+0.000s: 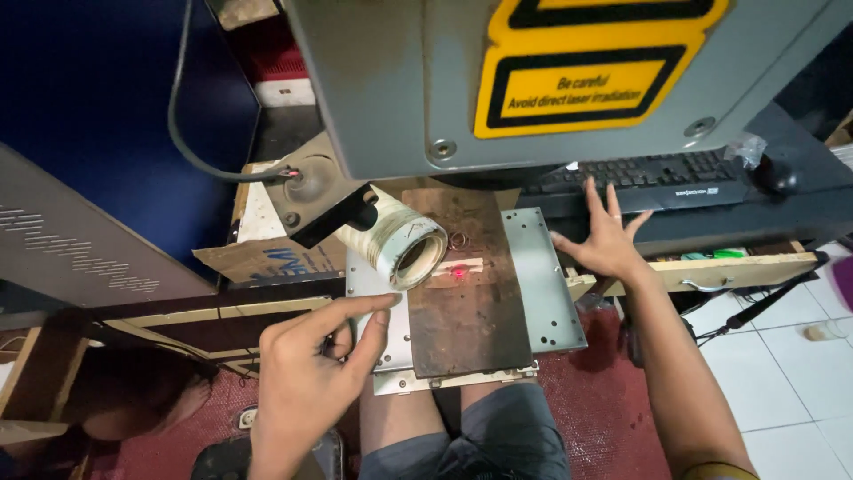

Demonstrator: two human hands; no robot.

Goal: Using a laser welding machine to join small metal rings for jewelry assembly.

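One grey machine housing point(533, 80) fills the far, upper part of the view and carries one yellow-and-black warning label point(586, 71). Below it sits one black keyboard point(653, 173) at far right, on one dark shelf point(755, 218). Near the centre lies one grey metal base plate point(546, 276), and on it one brown work plate point(471, 302). One cylindrical lens barrel wrapped in pale tape point(404, 240) points down over the left part of the work plate.

One small pale strip point(458, 267) lies on the far half of the brown plate, with one red light spot point(459, 273) on it; one small wire ring point(457, 240) lies just beyond it.

The person's left hand point(311, 373) rests at the near left edge of the base plate, index finger extended and the thumb beside it, gripping nothing visible. The right hand point(609, 240) hovers at the right edge of the base plate, near the keyboard, fingers spread wide and empty.

A judgement of risk: both hands are close to the lit spot, so a drift inward could put a finger under the beam. A nudge of either plate would likely shift the strip off the spot.
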